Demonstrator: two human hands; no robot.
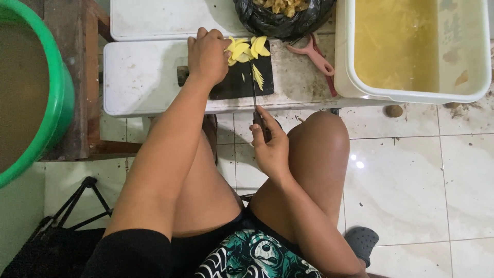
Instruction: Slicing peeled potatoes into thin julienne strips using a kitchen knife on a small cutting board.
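Observation:
My left hand point(207, 55) presses down on a stack of yellow slices point(246, 49) lying on a small black cutting board point(242, 78). My right hand point(270, 146) grips the dark handle of a knife point(254, 87), its thin blade pointing away from me and resting on the board just right of my left fingers. A few cut yellow strips point(258, 76) lie on the board beside the blade. The board sits on a low white table point(139, 77).
A black plastic bag point(280, 20) of peelings stands behind the board. A pink peeler point(316, 56) lies to its right. A white tub point(411, 49) of yellowish water sits at right, a green basin point(36, 87) at left. Tiled floor point(411, 180) lies below, a grey shoe point(362, 242) near my leg.

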